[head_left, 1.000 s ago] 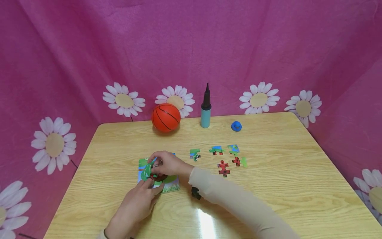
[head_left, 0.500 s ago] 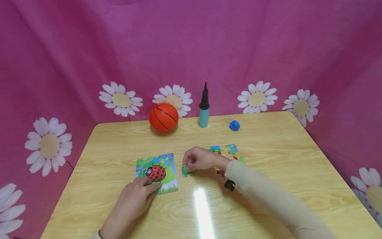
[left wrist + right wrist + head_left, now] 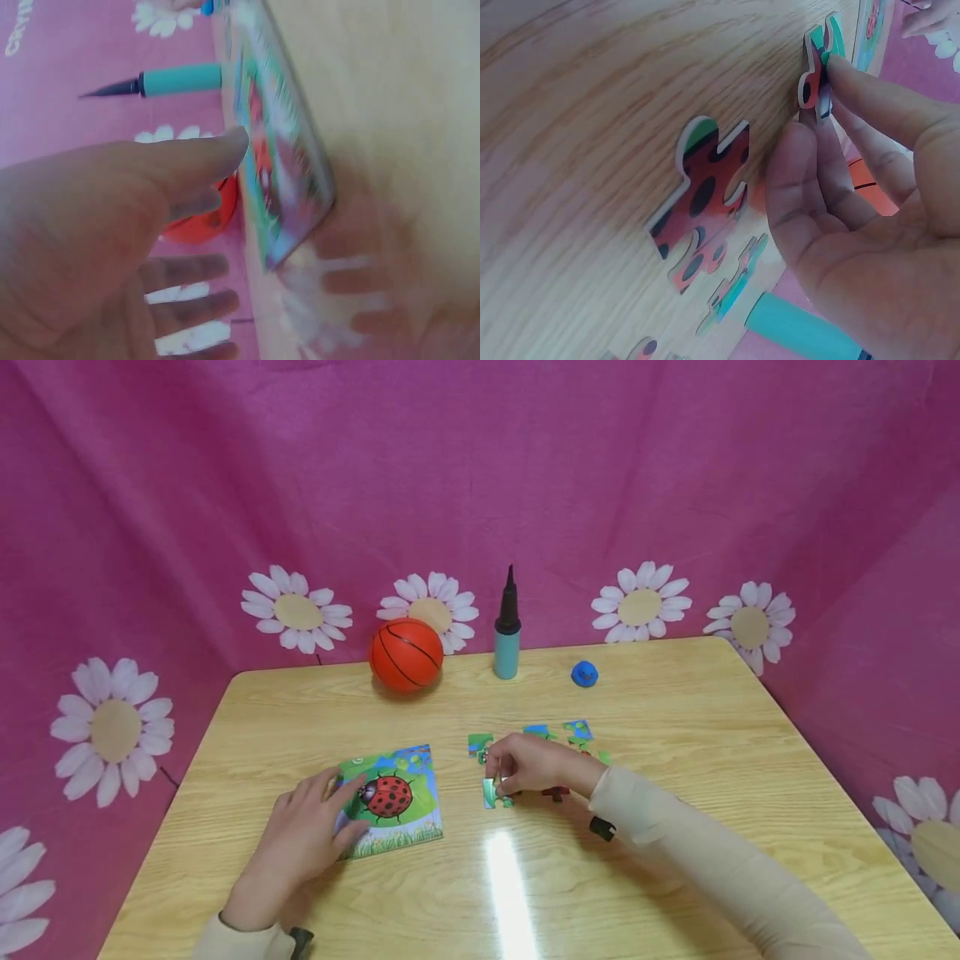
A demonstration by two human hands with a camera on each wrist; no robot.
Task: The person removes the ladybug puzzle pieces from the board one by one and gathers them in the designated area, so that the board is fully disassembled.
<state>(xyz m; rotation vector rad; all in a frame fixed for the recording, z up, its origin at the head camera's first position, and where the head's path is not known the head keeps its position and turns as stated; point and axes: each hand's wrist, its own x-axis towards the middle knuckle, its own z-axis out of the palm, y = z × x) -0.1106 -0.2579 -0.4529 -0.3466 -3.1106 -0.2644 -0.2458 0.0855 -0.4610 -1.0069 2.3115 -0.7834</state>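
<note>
My right hand (image 3: 532, 762) pinches a green, red and black jigsaw piece (image 3: 812, 75) between thumb and fingertips, low over the table right of the ladybug picture board. Part of that piece is hidden by the fingers. The ladybug board (image 3: 416, 806) lies flat, a red ladybug on green leaves printed on it. Over the board's left side is my left hand (image 3: 296, 827), fingers spread and holding nothing; whether it touches the board I cannot tell. In the right wrist view a red, black-spotted jigsaw piece (image 3: 701, 184) lies near the right hand.
More loose jigsaw pieces lie around the right hand, including a green-blue one (image 3: 480, 744) and a blue corner one (image 3: 579, 728). Along the back stand an orange basketball (image 3: 407, 655), a teal hand pump (image 3: 507, 652) and a blue toy (image 3: 585, 674), before a pink curtain (image 3: 480, 485).
The right hand has moved from over the board rightward to the loose pieces, carrying the jigsaw piece. The left hand has shifted back left, its fingers spreading off the ladybug's edge.
</note>
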